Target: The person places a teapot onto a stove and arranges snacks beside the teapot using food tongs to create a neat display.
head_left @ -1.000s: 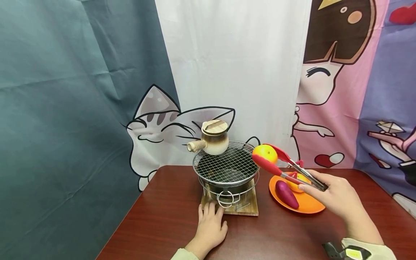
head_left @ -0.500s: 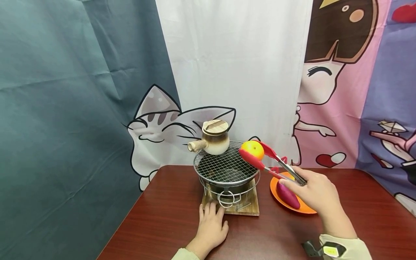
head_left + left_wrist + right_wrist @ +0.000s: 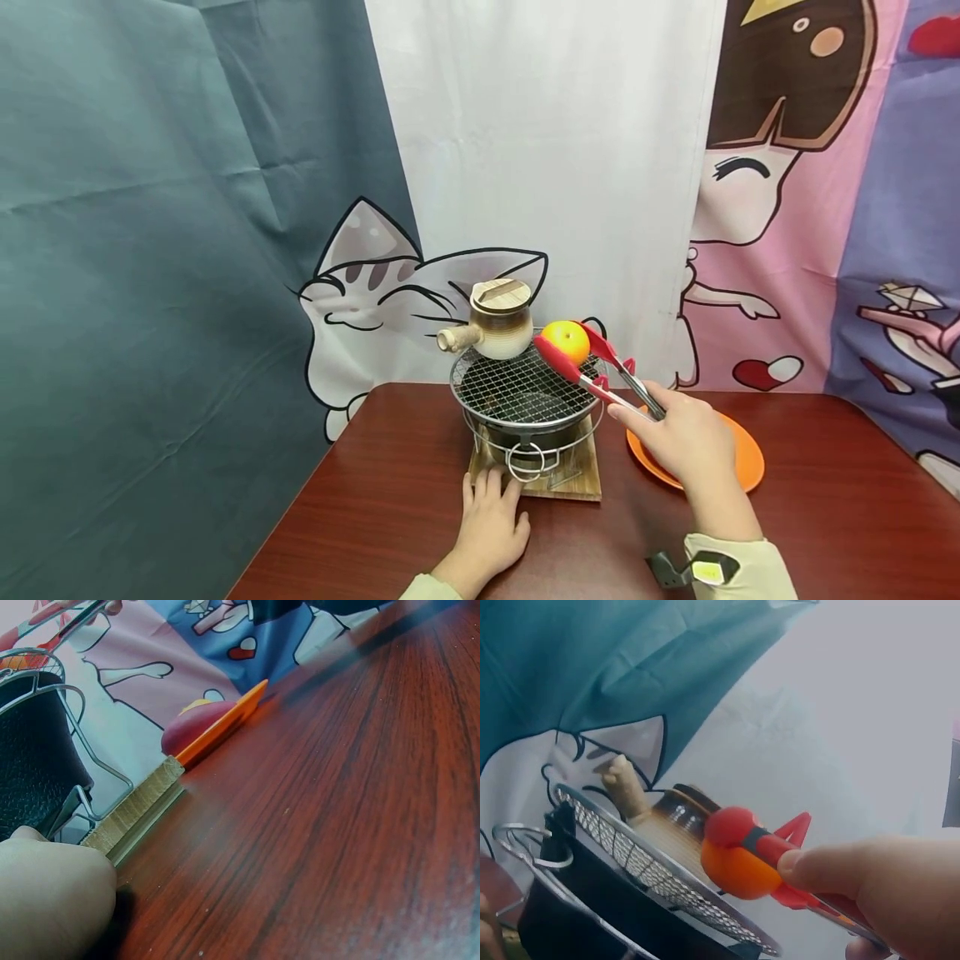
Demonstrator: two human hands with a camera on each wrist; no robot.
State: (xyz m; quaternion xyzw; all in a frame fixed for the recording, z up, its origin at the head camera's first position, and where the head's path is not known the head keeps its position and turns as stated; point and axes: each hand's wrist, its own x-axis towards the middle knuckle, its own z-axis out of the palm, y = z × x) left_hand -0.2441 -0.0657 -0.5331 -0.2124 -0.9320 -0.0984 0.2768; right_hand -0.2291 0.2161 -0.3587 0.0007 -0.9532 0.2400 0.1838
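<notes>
My right hand (image 3: 686,437) grips red-tipped metal tongs (image 3: 561,360), and an orange (image 3: 567,340) is clamped between their tips. In the head view the orange overlaps the back right of the wire grill mesh (image 3: 517,392), beside a clay teapot (image 3: 504,329) with a wooden lid and side handle. The right wrist view shows the orange (image 3: 739,871) close over the mesh rim. My left hand (image 3: 491,523) lies with fingers extended, its fingertips at the front edge of the wooden board (image 3: 577,483) under the round grill stove (image 3: 525,435).
An orange plate (image 3: 752,457) stands to the right, partly behind my right hand. The left wrist view shows a purple, eggplant-like vegetable (image 3: 196,727) on it, with something yellow behind. A printed curtain (image 3: 555,150) hangs behind the dark red table (image 3: 360,508).
My right hand has carried the tongs and the orange leftward, from above the plate's side to over the grill. The left hand has stayed at the board.
</notes>
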